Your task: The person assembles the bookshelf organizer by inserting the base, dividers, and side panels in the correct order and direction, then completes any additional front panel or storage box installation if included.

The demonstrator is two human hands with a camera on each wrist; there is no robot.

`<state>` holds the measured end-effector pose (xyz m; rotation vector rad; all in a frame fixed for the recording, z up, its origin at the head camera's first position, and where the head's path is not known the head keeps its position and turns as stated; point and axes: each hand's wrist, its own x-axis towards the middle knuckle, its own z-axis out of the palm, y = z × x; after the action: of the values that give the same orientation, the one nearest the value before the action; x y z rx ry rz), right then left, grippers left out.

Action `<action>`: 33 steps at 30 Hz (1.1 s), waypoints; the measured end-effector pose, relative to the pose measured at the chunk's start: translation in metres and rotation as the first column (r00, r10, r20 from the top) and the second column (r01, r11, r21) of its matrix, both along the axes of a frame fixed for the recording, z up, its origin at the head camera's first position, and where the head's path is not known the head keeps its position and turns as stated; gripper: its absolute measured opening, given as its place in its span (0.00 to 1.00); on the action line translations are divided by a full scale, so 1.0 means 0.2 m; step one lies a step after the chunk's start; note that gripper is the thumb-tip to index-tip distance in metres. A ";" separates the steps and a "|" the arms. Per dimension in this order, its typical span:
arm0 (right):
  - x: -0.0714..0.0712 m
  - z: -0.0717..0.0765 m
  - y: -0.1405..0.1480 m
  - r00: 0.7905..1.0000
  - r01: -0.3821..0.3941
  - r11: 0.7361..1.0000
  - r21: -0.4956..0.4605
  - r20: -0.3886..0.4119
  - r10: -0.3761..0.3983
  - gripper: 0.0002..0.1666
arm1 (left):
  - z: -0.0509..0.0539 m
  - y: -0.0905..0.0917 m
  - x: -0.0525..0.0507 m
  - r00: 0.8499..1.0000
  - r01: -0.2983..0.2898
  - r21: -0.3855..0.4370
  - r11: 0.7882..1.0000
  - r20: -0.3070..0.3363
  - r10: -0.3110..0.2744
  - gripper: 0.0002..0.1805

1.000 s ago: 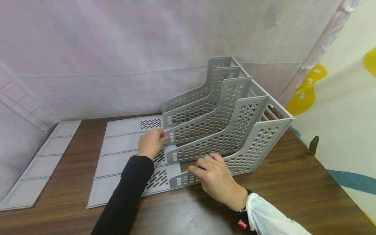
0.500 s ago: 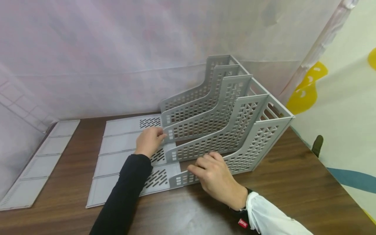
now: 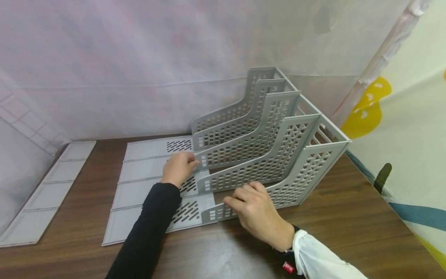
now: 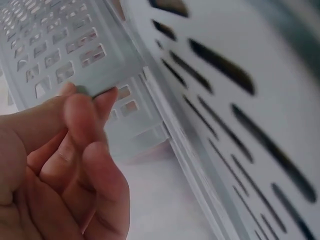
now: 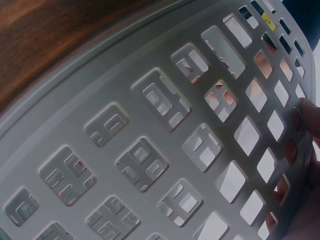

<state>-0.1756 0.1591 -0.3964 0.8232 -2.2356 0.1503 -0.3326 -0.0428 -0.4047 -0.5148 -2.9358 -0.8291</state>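
A: Seen at center, standing on what?

B: Standing upright on a brown wood-grain table (image 3: 240, 250), a gray file rack (image 3: 265, 164), split by five lattice dividers, tall toward the right and sloping low toward the left.

A: And held how by the left hand (image 3: 177, 169)?

B: Pinched between thumb and bent fingers, at the front end of the middle divider (image 3: 230, 153). Shown closer from the left wrist, with fingertips at a corner beside the square holes.

A: By the right hand (image 3: 256, 211)?

B: Gripped over the low top edge of the nearest divider (image 3: 310, 170), knuckles up. Glimpsed from the right wrist, with fingers at the far edge and partly visible through the lattice.

A: Lying to the left of the rack?

B: Laid flat, a gray base panel (image 3: 139, 166) in four sections, cut with diagonal slots near the dividers' front ends. Impossible to tell whether joined there. Farther left, well apart, a narrow panel (image 3: 57, 190), also in four sections.

A: Around and behind?

B: Clad in a black sleeve (image 3: 146, 228) at left, a white sleeve (image 3: 324, 255) at right. Hung behind, a pale sheet (image 3: 139, 46); at far right, a light cloth (image 3: 414, 155) with yellow shapes.
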 end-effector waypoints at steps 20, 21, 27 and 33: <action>0.00 0.00 -0.01 1.000 0.008 1.000 0.009 -0.018 -0.007 0.11 | 0.15 -0.05 0.04 0.983 0.097 0.037 0.995 0.151 -0.102 0.23; 0.00 0.00 -0.01 1.000 0.011 1.000 0.009 -0.018 -0.010 0.12 | 0.16 -0.05 0.04 0.981 0.096 0.049 0.994 0.165 -0.103 0.25; 0.02 -0.01 -0.03 0.999 0.045 0.998 0.036 -0.029 -0.044 0.13 | 0.20 -0.04 0.08 0.979 0.119 0.025 0.993 0.163 -0.122 0.28; 0.05 0.01 -0.03 0.996 0.084 0.993 0.077 -0.007 -0.084 0.19 | 0.25 -0.06 0.15 0.984 0.091 -0.015 0.996 0.155 -0.088 0.34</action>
<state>-0.1661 0.1524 -0.3936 0.7675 -2.2808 0.0226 -0.3019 -0.0551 -0.3538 -0.6152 -3.0856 -0.8848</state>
